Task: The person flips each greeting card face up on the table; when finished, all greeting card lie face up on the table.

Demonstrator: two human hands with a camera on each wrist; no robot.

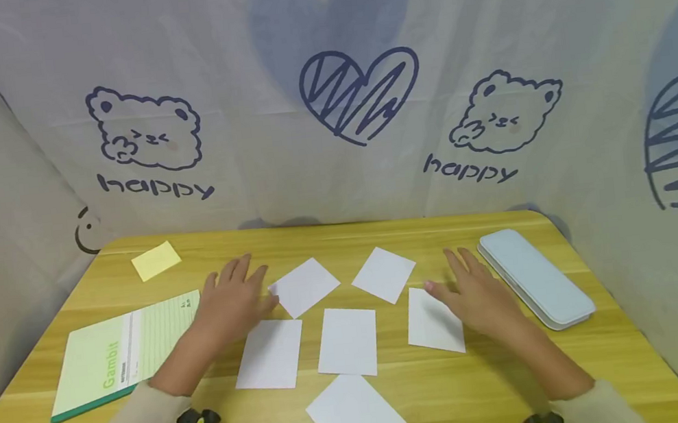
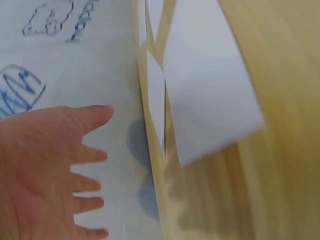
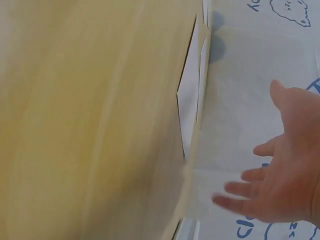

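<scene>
Several white paper squares lie spread on the wooden table, among them an upper-left square, a left square, a middle square and a front square. My left hand, fingers spread and holding nothing, is between the notebook and the upper-left square. In the head view my right hand overlaps the right square, its fingers extended with nothing in them. Both wrist views show the palms, left and right, bare of any object.
A yellow sticky note lies at the back left. The pale blue case lies on the right, beside my right hand. Behind the table hangs a white cloth printed with hearts and bears.
</scene>
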